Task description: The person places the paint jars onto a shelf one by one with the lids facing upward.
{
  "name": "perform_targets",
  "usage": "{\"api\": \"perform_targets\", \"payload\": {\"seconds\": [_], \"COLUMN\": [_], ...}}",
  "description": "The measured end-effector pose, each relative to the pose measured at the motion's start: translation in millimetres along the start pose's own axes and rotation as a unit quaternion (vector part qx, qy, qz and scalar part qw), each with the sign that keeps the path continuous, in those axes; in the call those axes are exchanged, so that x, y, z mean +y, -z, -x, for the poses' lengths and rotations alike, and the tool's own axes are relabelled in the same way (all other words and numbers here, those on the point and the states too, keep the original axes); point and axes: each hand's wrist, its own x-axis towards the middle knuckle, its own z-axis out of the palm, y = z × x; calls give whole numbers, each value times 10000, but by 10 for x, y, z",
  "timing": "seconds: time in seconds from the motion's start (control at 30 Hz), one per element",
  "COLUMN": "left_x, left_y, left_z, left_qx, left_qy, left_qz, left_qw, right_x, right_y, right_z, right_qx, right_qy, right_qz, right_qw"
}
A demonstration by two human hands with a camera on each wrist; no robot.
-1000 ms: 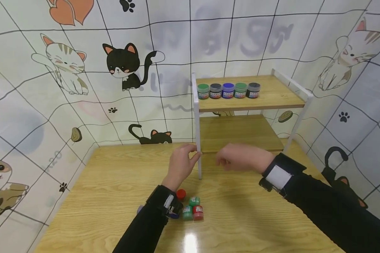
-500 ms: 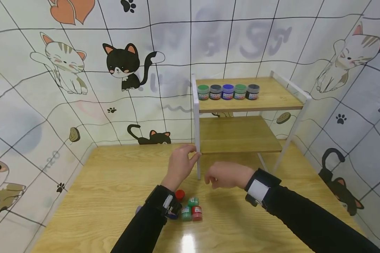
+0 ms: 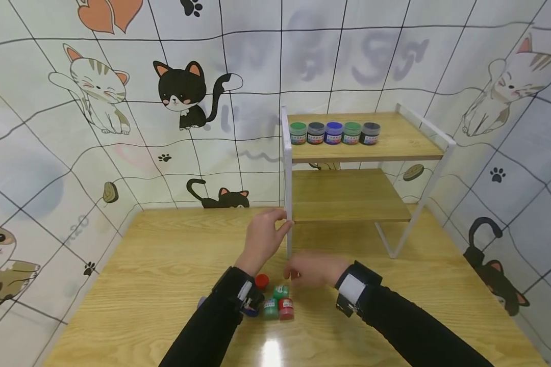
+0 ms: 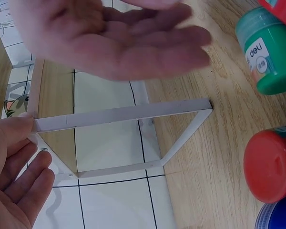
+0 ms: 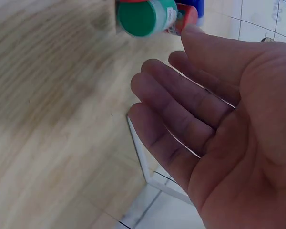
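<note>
My left hand [image 3: 261, 239] holds the front left white post [image 4: 124, 113] of a two-tier shelf, thumb against the frame. My right hand [image 3: 314, 270] is over the table, beside the small paint jars, its fingers loosely bent and nothing in them. In the right wrist view its thumb tip is close to a red jar [image 5: 186, 15]; contact cannot be told. The group includes a green jar [image 3: 281, 291], another green jar [image 3: 270, 309], a red jar [image 3: 286, 309] and a red-lidded jar [image 3: 262, 281]. Blue and purple jars are partly hidden by my left wrist.
On the top shelf board [image 3: 408, 137] several jars with green, dark and blue lids stand in a row at the left, such as a blue one [image 3: 333, 133]. The lower board [image 3: 349, 196] is bare wood. Cat-patterned cloth [image 3: 239, 51] stands behind the wooden table [image 3: 165, 255].
My right hand has come down and left from in front of the lower shelf to the jars on the table. The left hand has stayed at the post.
</note>
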Motion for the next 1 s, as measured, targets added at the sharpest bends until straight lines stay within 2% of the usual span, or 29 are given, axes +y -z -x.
{"api": "perform_targets", "payload": {"seconds": [0.53,0.77,1.0], "left_x": [27,37,18], "left_y": [7,2,22], "left_z": [-35,-39,-26], "left_qx": [-156,-100,-103], "left_qy": [67,1,46], "left_qz": [-10,6,20], "left_qw": [9999,9999,9999], "right_x": [55,64,42], "right_y": [-272,-331,-352], "right_z": [-135,-181,-200], "right_qx": [306,298,299], "right_qy": [-61,67,8], "right_qz": [-700,-756,-852], "right_qw": [9971,9967,9959]}}
